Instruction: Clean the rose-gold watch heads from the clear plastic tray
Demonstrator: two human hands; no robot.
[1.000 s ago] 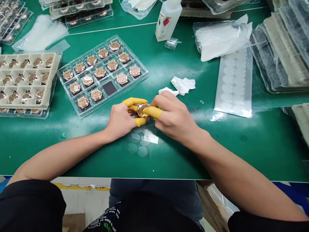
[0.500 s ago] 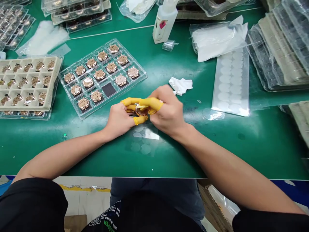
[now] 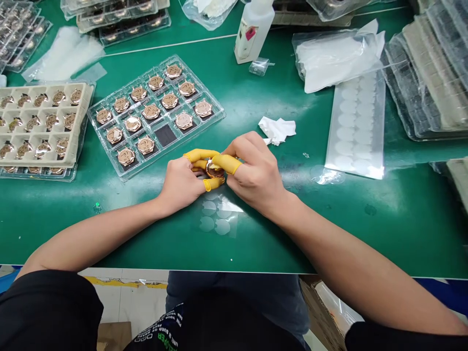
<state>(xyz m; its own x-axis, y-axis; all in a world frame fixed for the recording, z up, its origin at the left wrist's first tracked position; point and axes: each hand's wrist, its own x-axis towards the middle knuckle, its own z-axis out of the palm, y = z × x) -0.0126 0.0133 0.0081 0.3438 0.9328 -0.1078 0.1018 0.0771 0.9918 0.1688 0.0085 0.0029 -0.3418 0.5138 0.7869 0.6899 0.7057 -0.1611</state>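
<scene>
Yellow finger cots cover fingertips on both hands. My left hand (image 3: pixel 185 184) is closed around the edge of a rose-gold watch case (image 3: pixel 214 169), held above the table. From the right, my right hand (image 3: pixel 256 173) reaches over it, fingers curled, the cot-covered index fingertip against the case's upper side. Something small and pale shows under that fingertip, too small to name. Below the hands, a clear sheet with round film stickers (image 3: pixel 215 222) lies on the table. Beyond them is a clear tray (image 3: pixel 122 176) of similar watch cases, with one vacant pocket (image 3: pixel 165 136).
At left stands a beige tray (image 3: pixel 82 127) of watch cases. A crumpled white wipe (image 3: pixel 277 130) lies right of my hands. Farther back are a white bottle (image 3: pixel 253 34) and a bag of wipes (image 3: pixel 336 58). A sticker strip (image 3: pixel 356 131) and stacked trays (image 3: pixel 431 83) sit at right.
My right index finger has shifted slightly left and come down over the watch case, showing more of its rim. The left hand keeps its hold. The view has shifted slightly.
</scene>
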